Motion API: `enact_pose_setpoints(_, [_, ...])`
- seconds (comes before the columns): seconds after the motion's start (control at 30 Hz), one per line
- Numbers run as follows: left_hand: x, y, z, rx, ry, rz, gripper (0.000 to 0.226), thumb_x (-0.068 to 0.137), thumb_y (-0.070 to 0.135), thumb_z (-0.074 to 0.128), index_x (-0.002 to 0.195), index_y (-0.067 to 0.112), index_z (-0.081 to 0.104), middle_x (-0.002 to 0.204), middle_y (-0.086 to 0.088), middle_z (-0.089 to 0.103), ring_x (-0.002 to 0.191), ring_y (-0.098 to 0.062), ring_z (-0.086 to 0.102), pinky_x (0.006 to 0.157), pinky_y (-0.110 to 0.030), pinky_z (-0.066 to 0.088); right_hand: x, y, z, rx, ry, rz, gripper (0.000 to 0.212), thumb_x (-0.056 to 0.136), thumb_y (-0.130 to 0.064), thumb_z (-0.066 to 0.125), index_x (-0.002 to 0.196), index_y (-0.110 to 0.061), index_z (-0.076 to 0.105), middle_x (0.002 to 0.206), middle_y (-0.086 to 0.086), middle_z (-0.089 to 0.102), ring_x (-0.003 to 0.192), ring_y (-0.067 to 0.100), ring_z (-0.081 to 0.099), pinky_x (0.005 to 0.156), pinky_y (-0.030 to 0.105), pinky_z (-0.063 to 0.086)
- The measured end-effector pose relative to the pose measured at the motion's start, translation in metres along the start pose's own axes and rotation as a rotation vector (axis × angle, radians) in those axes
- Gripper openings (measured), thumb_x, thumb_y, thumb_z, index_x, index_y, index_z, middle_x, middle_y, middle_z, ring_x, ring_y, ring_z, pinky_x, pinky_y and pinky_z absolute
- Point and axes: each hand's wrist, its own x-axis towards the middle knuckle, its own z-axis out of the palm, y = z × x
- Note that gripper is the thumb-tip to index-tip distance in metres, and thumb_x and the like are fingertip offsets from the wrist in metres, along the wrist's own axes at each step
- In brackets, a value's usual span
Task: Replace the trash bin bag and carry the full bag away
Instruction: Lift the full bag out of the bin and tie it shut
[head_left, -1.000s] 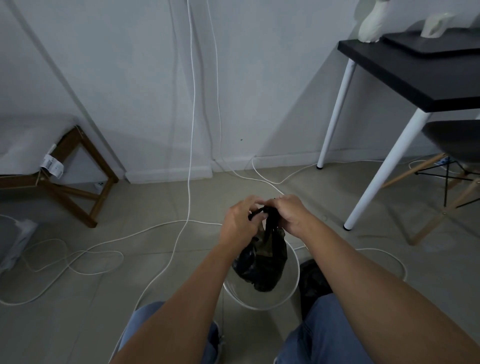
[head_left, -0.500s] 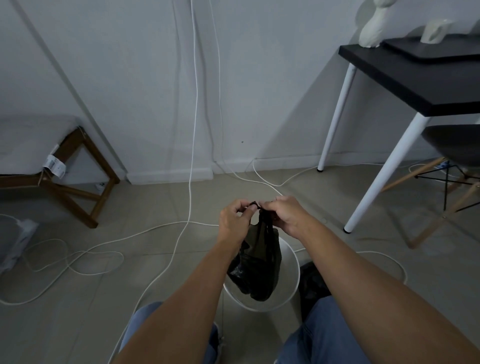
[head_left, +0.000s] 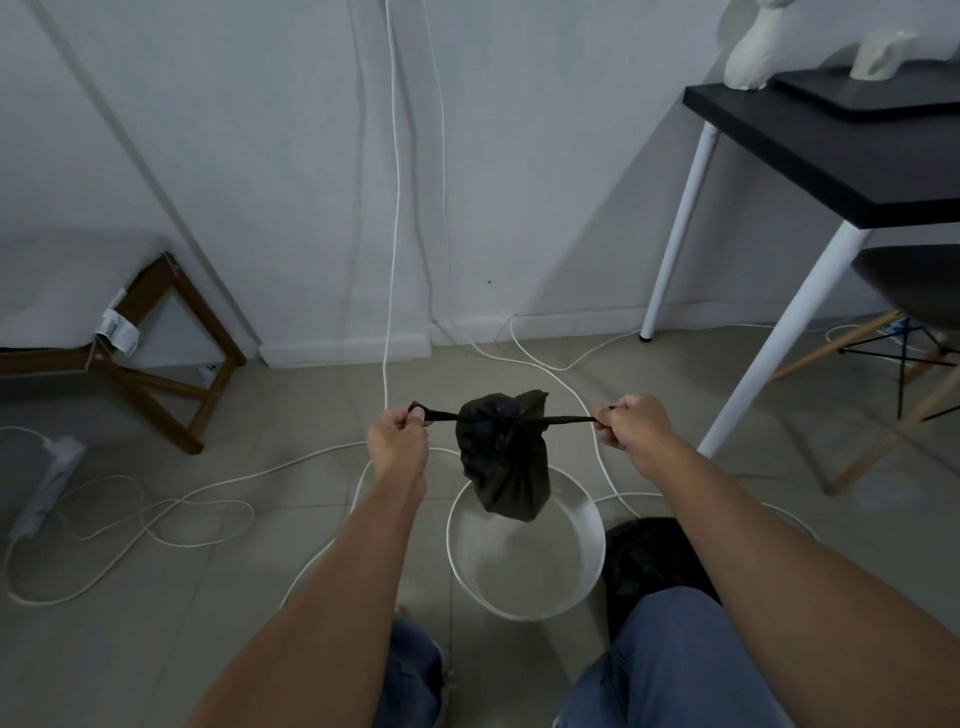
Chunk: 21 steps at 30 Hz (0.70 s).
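A small full black trash bag (head_left: 503, 460) hangs in the air above a round white bin (head_left: 525, 564) that stands on the floor with nothing in it. My left hand (head_left: 397, 439) pinches the bag's left handle strip and my right hand (head_left: 632, 425) pinches the right one. Both strips are stretched taut and level, with a knot at the bag's top between my hands. A black crumpled thing, perhaps another bag (head_left: 649, 561), lies on the floor right of the bin, partly behind my right knee.
White cables (head_left: 171, 506) loop over the tiled floor to the left and behind the bin. A wooden stool (head_left: 156, 364) stands at the left wall. A black table with white legs (head_left: 769, 332) and a chair (head_left: 914, 291) stand to the right.
My hands were together at the bag's top; they have now pulled apart sideways, stretching the two handle strips tight. The bag has risen a little above the bin.
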Motion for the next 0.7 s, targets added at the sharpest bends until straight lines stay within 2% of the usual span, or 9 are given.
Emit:
enact_pose_setpoints(0.07, [0.004,0.0,-0.004,0.02,0.025,-0.008,0.015,0.099,0.013,0.059,0.104,0.002,0.069,0.09,-0.011,0.068,0.079,-0.019,0.058,0.069,-0.027,0.046,0.003,0.005,-0.005,-0.033,0.017,0.005,0.023,0.086,-0.004,0.065,0.07,-0.007,0.048,0.067,0.013,0.061,0.054,0.018,0.05,0.063,0.033,0.05])
enact_pose_setpoints(0.13, [0.008,0.001,-0.006,0.038,0.041,-0.012,0.013,0.099,0.013,0.059,0.1,0.004,0.069,0.091,-0.01,0.068,0.082,-0.02,0.058,0.071,-0.029,0.045,0.005,0.008,-0.01,-0.06,0.031,0.021,0.021,0.085,-0.006,0.066,0.071,-0.006,0.05,0.067,0.013,0.063,0.053,0.019,0.05,0.066,0.035,0.051])
enact_pose_setpoints(0.3, [0.015,0.003,-0.015,0.055,0.109,-0.008,0.017,0.098,0.011,0.06,0.105,0.0,0.07,0.09,-0.009,0.067,0.083,-0.021,0.058,0.075,-0.027,0.042,0.006,0.012,-0.019,-0.055,0.082,0.052,0.023,0.084,-0.002,0.066,0.066,-0.004,0.05,0.063,0.013,0.059,0.047,0.017,0.044,0.047,0.026,0.045])
enact_pose_setpoints(0.33, [0.016,0.004,-0.017,0.068,0.116,-0.002,0.017,0.098,0.011,0.06,0.104,0.0,0.07,0.09,-0.009,0.067,0.082,-0.021,0.057,0.075,-0.027,0.042,0.007,0.012,-0.021,-0.058,0.097,0.051,0.025,0.083,-0.002,0.066,0.064,-0.004,0.05,0.063,0.014,0.059,0.048,0.018,0.045,0.048,0.028,0.046])
enact_pose_setpoints(0.43, [0.019,0.008,-0.021,0.124,0.098,0.033,0.012,0.099,0.012,0.059,0.097,0.005,0.069,0.087,-0.01,0.065,0.08,-0.021,0.055,0.072,-0.028,0.04,0.008,0.009,-0.024,-0.066,0.127,0.024,0.025,0.08,-0.003,0.069,0.06,-0.006,0.054,0.072,0.021,0.064,0.055,0.025,0.051,0.067,0.038,0.05])
enact_pose_setpoints(0.47, [0.021,0.011,-0.022,0.126,0.088,0.049,0.012,0.099,0.013,0.059,0.095,0.006,0.068,0.085,-0.011,0.064,0.079,-0.021,0.055,0.071,-0.03,0.04,0.007,0.005,-0.023,-0.067,0.125,0.006,0.024,0.079,-0.004,0.069,0.06,-0.007,0.055,0.074,0.022,0.064,0.058,0.026,0.053,0.068,0.038,0.05])
enact_pose_setpoints(0.53, [0.025,0.02,-0.023,0.122,0.074,0.086,0.016,0.099,0.014,0.059,0.097,0.001,0.069,0.082,-0.011,0.062,0.077,-0.022,0.054,0.07,-0.032,0.041,0.005,-0.006,-0.022,-0.049,0.117,-0.033,0.024,0.08,-0.003,0.068,0.061,-0.009,0.054,0.073,0.02,0.064,0.058,0.024,0.054,0.063,0.037,0.049])
enact_pose_setpoints(0.6, [0.027,0.033,-0.024,0.11,0.071,0.128,0.017,0.099,0.015,0.058,0.101,0.002,0.069,0.079,-0.008,0.062,0.073,-0.021,0.054,0.067,-0.03,0.043,0.001,-0.021,-0.02,-0.001,0.097,-0.07,0.027,0.083,-0.005,0.067,0.062,-0.011,0.051,0.068,0.013,0.063,0.053,0.016,0.053,0.054,0.027,0.048])
enact_pose_setpoints(0.7, [0.025,0.061,-0.024,0.054,0.065,0.199,0.012,0.1,0.014,0.056,0.097,0.008,0.065,0.067,0.0,0.058,0.059,-0.011,0.052,0.051,-0.016,0.042,-0.007,-0.048,-0.015,0.041,0.057,-0.135,0.028,0.086,-0.011,0.067,0.065,-0.013,0.048,0.066,0.009,0.061,0.049,0.012,0.05,0.043,0.017,0.043])
